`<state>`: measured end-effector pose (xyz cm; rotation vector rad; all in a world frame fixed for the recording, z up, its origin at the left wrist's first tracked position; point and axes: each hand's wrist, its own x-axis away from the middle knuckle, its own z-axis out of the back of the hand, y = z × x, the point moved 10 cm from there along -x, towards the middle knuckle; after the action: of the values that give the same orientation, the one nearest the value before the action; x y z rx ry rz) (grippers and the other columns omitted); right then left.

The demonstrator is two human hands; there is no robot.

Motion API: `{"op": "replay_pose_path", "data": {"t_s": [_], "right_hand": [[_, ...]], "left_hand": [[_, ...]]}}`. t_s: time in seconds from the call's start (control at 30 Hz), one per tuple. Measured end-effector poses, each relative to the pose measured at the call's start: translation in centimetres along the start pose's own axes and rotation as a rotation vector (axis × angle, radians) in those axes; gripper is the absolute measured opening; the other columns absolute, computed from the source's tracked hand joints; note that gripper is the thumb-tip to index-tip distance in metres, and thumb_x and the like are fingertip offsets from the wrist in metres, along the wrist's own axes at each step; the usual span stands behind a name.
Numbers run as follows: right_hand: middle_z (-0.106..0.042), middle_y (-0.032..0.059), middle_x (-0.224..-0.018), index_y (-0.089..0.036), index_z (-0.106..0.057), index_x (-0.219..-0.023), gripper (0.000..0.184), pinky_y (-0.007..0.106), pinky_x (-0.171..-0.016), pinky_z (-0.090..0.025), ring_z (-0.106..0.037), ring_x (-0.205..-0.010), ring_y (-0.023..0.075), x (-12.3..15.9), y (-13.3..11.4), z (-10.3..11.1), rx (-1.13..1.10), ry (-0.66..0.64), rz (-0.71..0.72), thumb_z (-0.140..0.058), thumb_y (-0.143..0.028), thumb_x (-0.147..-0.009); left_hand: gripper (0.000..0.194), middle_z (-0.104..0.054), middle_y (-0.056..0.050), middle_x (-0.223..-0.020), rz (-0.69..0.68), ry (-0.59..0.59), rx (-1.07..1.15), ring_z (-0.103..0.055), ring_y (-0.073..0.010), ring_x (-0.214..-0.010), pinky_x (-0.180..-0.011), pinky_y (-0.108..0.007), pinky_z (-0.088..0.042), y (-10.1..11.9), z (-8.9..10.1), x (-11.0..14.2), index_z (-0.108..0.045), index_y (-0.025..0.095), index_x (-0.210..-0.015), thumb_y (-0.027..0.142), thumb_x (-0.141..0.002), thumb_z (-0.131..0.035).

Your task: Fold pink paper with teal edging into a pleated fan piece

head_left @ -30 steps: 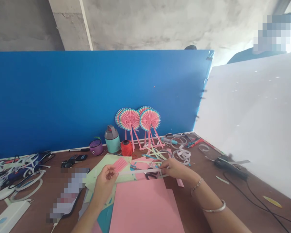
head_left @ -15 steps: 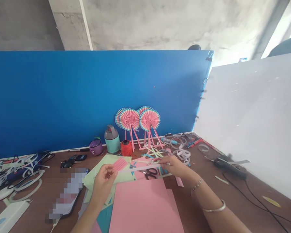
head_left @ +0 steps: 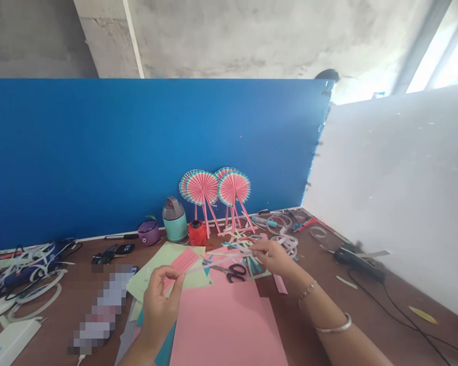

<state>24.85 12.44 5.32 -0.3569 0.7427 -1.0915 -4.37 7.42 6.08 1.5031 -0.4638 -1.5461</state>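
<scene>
A narrow whitish strip of tape [head_left: 218, 263] is stretched between my two hands, over scissors and loose paper. My left hand [head_left: 161, 295] pinches its near left end between thumb and fingers. At the far right end, my right hand [head_left: 270, 255] grips the strip with its fingertips, next to a pile of thin paper strips [head_left: 252, 264]. Close to my left fingers lies a pleated pink paper piece [head_left: 185, 259] on light green sheets [head_left: 147, 272]. Black-handled scissors [head_left: 234, 273] rest below the strip. Pink sheets [head_left: 225, 323] lie nearest me.
Pink pleated paper fans [head_left: 234, 188] stand against the blue partition [head_left: 99, 152]. Before it are a teal jar [head_left: 174, 223], a red container [head_left: 197, 234] and a purple pot [head_left: 148, 232]. A phone [head_left: 105, 310] and tangled cables [head_left: 34, 274] lie left; a black device [head_left: 359, 262] lies right.
My left hand has moved slightly lower and nearer me, and my right hand a little higher, so the strip slants more. The whole view has shifted slightly.
</scene>
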Motion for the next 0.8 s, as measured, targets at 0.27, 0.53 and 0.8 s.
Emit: {"op": "replay_pose_path", "data": {"t_s": [0.27, 0.53, 0.8], "right_hand": [[-0.066, 0.0049, -0.068, -0.013, -0.073, -0.087, 0.033, 0.03, -0.064, -0.046, -0.059, -0.068, 0.0207, 1.3, 7.0, 4.1, -0.144, 0.34, -0.355, -0.048, -0.032, -0.078], [-0.054, 0.0134, -0.126, -0.018, -0.061, -0.118, 0.047, 0.049, -0.101, -0.033, -0.042, -0.121, 0.0316, 2.1, 6.9, 6.1, 0.095, 0.551, -0.362, -0.049, -0.018, -0.073], [-0.045, 0.0067, -0.139, -0.024, -0.055, -0.124, 0.045, 0.04, -0.108, -0.029, -0.033, -0.133, 0.0233, 1.2, -5.8, -2.5, -0.272, -0.046, 0.192, -0.049, -0.021, -0.08]], "left_hand": [[0.016, -0.06, 0.001, -0.071, -0.345, 0.247, 0.105, -0.058, -0.0139, -0.067, -0.064, -0.028, -0.05, 5.1, 4.0, -0.3, -0.052, 0.02, -0.08, 0.012, -0.075, -0.065], [0.015, -0.063, -0.001, -0.074, -0.48, 0.054, -0.092, -0.059, -0.015, -0.072, -0.066, -0.029, -0.051, 5.8, 1.6, 0.1, -0.058, 0.021, -0.083, 0.007, -0.079, -0.059], [0.034, -0.062, 0.0, -0.082, -0.588, 0.048, -0.015, -0.058, -0.0158, -0.08, -0.073, -0.033, -0.05, 6.0, 1.9, 1.4, -0.055, 0.021, -0.095, -0.005, -0.074, -0.058]]}}
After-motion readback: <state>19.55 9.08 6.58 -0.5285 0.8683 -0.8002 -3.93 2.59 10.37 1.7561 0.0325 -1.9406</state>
